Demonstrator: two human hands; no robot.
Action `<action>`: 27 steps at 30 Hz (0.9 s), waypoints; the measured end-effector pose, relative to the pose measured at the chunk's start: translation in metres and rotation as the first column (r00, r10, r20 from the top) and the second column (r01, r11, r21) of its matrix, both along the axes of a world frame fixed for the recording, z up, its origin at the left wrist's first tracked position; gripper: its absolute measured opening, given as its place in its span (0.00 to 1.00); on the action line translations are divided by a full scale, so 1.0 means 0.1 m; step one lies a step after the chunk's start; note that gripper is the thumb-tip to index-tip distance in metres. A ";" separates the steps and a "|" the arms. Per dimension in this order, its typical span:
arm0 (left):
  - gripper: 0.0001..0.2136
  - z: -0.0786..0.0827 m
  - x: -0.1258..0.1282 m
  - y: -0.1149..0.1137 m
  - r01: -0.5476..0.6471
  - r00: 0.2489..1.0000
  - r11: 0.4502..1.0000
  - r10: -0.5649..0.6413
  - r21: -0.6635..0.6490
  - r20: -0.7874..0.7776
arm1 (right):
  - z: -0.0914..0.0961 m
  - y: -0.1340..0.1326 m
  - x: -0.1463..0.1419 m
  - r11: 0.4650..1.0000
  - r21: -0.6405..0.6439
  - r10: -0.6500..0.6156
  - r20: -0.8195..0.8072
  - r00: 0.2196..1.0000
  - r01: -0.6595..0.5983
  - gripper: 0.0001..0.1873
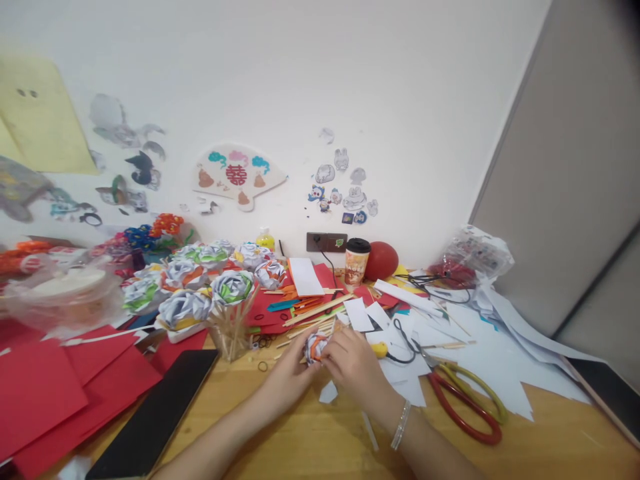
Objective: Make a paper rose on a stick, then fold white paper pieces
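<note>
My left hand point(289, 375) and my right hand point(356, 365) meet over the wooden table point(310, 440). Both have their fingers closed round a small folded paper flower point(316, 347), white with orange and grey print. A bracelet sits on my right wrist. Just right of my right hand lie red-handled scissors point(463, 400) and scraps of white paper point(480, 360). A clear cup of wooden sticks point(231, 330) stands just left of my left hand.
Several finished paper flowers point(200, 283) stand at the back left. Red paper sheets point(55, 387) and a black tablet point(155, 413) lie at the left. A paper coffee cup point(357, 261), a red ball point(383, 260) and a plastic bag point(475, 257) are near the wall.
</note>
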State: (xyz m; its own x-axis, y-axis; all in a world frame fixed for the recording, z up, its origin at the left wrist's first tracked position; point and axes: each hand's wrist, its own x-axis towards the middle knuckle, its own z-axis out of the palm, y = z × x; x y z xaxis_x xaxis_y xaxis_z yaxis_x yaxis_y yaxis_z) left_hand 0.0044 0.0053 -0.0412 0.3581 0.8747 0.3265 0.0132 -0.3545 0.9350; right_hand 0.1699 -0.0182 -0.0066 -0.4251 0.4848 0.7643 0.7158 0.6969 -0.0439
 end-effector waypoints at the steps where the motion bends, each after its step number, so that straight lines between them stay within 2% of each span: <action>1: 0.26 0.01 0.00 -0.01 0.001 1.000 1.000 -0.001 -0.008 0.003 | 0.01 -0.01 0.01 0.999 -0.047 0.011 -0.020 1.000 -0.012 0.08; 5: 0.26 0.05 0.01 -0.02 0.026 0.999 0.999 -0.025 -0.033 0.037 | 0.05 -0.06 0.03 0.977 -0.202 0.048 -0.110 0.993 -0.070 0.05; 10: 0.26 0.06 0.01 -0.03 0.042 0.998 0.998 -0.040 -0.038 0.044 | 0.09 -0.08 0.00 0.945 -0.314 0.019 -0.224 0.974 -0.091 0.05; 13: 0.26 0.09 0.02 -0.06 0.043 0.997 0.997 -0.039 -0.059 0.069 | 0.11 -0.10 0.00 0.917 -0.368 0.036 -0.315 0.948 -0.157 0.06; 17: 0.27 0.19 0.04 -0.11 0.116 0.982 0.986 -0.096 -0.119 0.163 | 0.15 -0.09 0.06 0.903 -0.360 0.033 -0.487 0.873 -0.235 0.04; 22: 0.29 0.36 0.04 -0.16 0.234 0.927 0.946 -0.147 -0.225 0.344 | 0.19 -0.05 0.14 0.923 -0.331 -0.046 -0.605 0.795 -0.198 0.08; 24: 0.32 0.40 0.02 -0.16 0.273 0.912 0.938 -0.181 -0.213 0.369 | 0.20 -0.06 0.14 0.923 -0.318 -0.026 -0.612 0.790 -0.216 0.07; 27: 0.38 0.40 0.00 -0.15 0.291 0.916 0.942 -0.224 -0.166 0.332 | 0.20 -0.10 0.13 0.918 -0.273 0.076 -0.592 0.803 -0.288 0.06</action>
